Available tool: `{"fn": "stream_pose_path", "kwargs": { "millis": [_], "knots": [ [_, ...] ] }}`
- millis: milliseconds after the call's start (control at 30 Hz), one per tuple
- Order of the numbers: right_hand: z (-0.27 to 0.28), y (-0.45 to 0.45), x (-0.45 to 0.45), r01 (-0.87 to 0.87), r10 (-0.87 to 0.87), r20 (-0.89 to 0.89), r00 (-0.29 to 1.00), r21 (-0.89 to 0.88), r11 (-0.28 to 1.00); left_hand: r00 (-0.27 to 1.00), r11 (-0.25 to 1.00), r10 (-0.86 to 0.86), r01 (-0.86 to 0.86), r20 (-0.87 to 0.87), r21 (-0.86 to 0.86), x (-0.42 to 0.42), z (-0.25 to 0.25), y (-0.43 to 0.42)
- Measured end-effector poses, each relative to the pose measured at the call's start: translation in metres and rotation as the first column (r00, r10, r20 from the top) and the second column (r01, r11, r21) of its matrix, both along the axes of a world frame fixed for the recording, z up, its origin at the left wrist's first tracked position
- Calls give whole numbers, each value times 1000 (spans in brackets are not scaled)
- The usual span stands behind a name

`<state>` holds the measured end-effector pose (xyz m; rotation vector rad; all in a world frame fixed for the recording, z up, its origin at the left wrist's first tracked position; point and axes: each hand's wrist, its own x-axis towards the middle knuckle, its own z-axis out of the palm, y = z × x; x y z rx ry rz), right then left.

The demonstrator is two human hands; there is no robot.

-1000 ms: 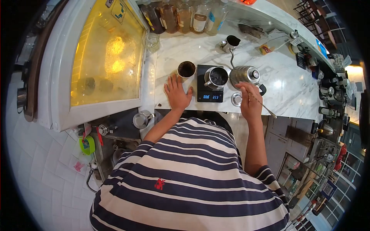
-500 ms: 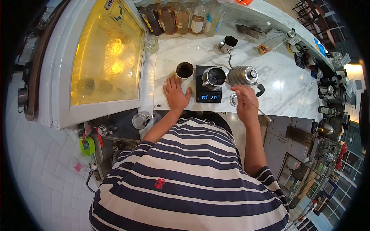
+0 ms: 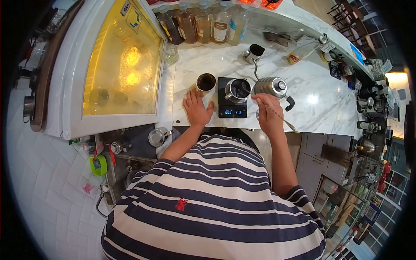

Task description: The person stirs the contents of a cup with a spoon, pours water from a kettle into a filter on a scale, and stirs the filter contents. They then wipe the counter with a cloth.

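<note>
My right hand (image 3: 271, 115) is closed on a long thin bar spoon (image 3: 284, 120). One end of the spoon reaches into a metal cup (image 3: 236, 99) holding dark liquid; the other sticks out past my wrist. That cup rests on a black digital scale (image 3: 233, 112) with lit digits. My left hand (image 3: 198, 111) lies flat on the counter, fingers spread. Its fingertips are close to a round cup (image 3: 206, 82) with dark, coffee-like grounds in it; I cannot tell if they touch. Right of the scale stands a steel gooseneck kettle (image 3: 271, 86), partly behind my right hand's fingers.
A small metal pitcher (image 3: 254, 52) stands behind the kettle on the marble counter (image 3: 320, 110). Several bottles (image 3: 203, 26) line the back. A glass (image 3: 170, 54) sits beside the yellow-lit fridge (image 3: 123, 65) on the left. A calculator (image 3: 334, 69) lies at the right.
My right hand has shifted slightly left and up with the bar spoon, and now hides more of the small round item below the kettle. My left hand stays put. The view tilts a little.
</note>
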<state>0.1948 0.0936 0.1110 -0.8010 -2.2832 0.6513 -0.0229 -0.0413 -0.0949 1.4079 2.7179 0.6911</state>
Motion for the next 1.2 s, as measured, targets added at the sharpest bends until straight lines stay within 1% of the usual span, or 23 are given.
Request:
{"fn": "stream_pose_path", "kwargs": {
  "millis": [33, 133, 267, 367, 467, 567, 667, 700, 800, 833, 933, 967, 1067, 1100, 1200],
  "knots": [
    [-1, 3, 2, 35, -35, 3, 999, 0, 999, 1000, 1000, 1, -1, -1, -3, 1, 0, 1],
    [0, 7, 11, 46, -46, 3, 999, 3, 999, 1000, 1000, 7, -7, -5, -19, 0, 2, 0],
    [2, 7, 14, -26, 26, -13, 1000, 22, 999, 1000, 1000, 0, 0, -19, -22, 0, -1, 2],
    [12, 9, 15, -5, 6, -98, 995, 10, 1000, 1000, 999, 5, -6, -21, -41, -1, 1, 2],
    [9, 13, 19, -8, 8, -126, 992, 1, 1000, 1000, 999, 6, -7, -23, -42, -1, 1, 1],
    [3, 14, 25, 29, -22, -267, 964, 23, 999, 999, 998, 14, -16, -34, -65, -1, 1, 4],
    [-5, 15, 32, 58, -118, -255, 960, -231, 971, 999, 997, 19, -22, -43, -74, -1, -2, 2],
    [-10, 16, 34, 64, -172, -271, 947, -365, 929, 999, 997, 20, -23, -45, -68, 0, -3, 2],
    [-6, 26, 34, 100, -315, -331, 890, -532, 841, 999, 999, 23, -24, -42, -35, 1, 0, 3],
    [-8, 34, 37, 97, -326, -354, 877, -535, 839, 999, 999, 25, -27, -41, -31, 1, 1, 2],
    [-12, 68, 43, 74, -442, -447, 778, -633, 771, 999, 999, 31, -32, -34, -30, 3, 2, 4],
    [-13, 82, 45, -3, -472, -504, 723, -685, 728, 999, 999, 35, -36, -32, -40, 3, 3, 4],
    [-10, 128, 43, 106, -536, -444, 719, -691, 715, 999, 998, 41, -42, -26, -55, 2, 5, 5],
    [-16, 145, 41, 96, -559, -443, 701, -718, 689, 999, 997, 41, -42, -23, -60, 3, 5, 5],
    [-33, 191, 32, 160, -507, -379, 774, -658, 736, 998, 995, 39, -43, -47, -85, 3, 5, 5]
  ]
}}
